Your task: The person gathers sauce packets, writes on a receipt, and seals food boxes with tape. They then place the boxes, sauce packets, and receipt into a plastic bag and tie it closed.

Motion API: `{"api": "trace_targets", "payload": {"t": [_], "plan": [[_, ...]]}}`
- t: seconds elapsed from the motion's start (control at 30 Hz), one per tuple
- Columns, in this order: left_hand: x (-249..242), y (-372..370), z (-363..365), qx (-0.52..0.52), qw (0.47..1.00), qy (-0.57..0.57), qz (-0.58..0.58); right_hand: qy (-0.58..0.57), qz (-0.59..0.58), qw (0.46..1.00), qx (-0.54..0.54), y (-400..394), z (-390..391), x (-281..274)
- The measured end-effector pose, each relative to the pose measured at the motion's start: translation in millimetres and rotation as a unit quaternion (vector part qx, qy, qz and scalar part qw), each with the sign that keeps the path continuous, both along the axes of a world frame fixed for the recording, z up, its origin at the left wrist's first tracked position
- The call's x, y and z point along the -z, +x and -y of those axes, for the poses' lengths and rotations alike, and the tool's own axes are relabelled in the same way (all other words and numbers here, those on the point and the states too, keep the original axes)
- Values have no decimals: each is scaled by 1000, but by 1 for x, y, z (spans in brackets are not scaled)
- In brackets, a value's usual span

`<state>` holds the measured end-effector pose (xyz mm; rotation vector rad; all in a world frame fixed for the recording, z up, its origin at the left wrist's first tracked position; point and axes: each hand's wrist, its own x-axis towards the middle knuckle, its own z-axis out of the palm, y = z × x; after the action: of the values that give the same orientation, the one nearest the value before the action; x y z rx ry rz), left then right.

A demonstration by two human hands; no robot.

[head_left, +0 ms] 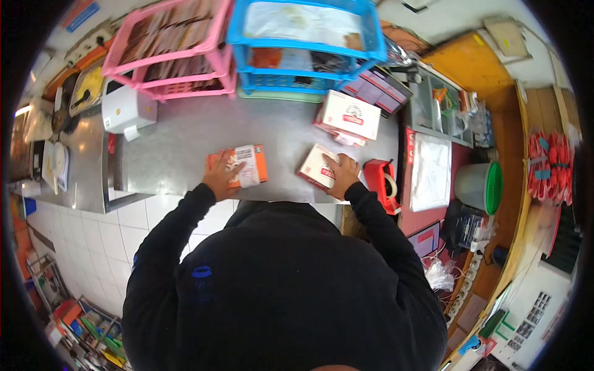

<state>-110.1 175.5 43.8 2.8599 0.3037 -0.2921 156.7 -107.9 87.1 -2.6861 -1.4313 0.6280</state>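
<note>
Two hands are resting on two flat packets at the near edge of a steel counter.

The left hand point(221, 176) is lying open, fingers spread, on an orange packet point(241, 166) that is carrying a white barcode label point(247, 166); the packet is sitting flat on the grey counter point(179, 148), near its front edge. The right hand point(340, 175) is pressing open-palmed on a white and red box point(317, 167), also lying flat near the edge, well apart from the orange packet. Just right of that hand a red tape dispenser point(382, 183) is standing. Farther back a larger white carton point(349, 115) is lying on the counter, with a pink basket point(170, 49) and a blue basket point(309, 43) sitting at the far side. At far left a small white label printer point(127, 110) is standing.
</note>
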Motion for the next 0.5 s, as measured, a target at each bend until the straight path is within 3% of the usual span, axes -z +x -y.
{"api": "trace_targets", "payload": {"t": [0.17,0.23,0.33,0.4,0.43,0.47,0.5], "plan": [[2,69,-20,40,998,45,16,102,-48,986,-122,55,8,-88],[-20,120,-10,34,998,42,18,195,6,968,-159,101,-3,-109],[-21,143,7,41,984,-49,168,210,55,962,-167,150,-20,-77],[-21,147,31,-24,976,-44,213,222,93,956,-166,164,-23,-47],[-19,147,45,-59,964,-101,239,258,117,945,-164,167,-18,-34],[-18,145,57,-94,947,-156,263,228,99,956,-153,163,-8,-50],[-28,144,72,-102,952,-135,256,277,53,951,-129,159,11,-68]]}}
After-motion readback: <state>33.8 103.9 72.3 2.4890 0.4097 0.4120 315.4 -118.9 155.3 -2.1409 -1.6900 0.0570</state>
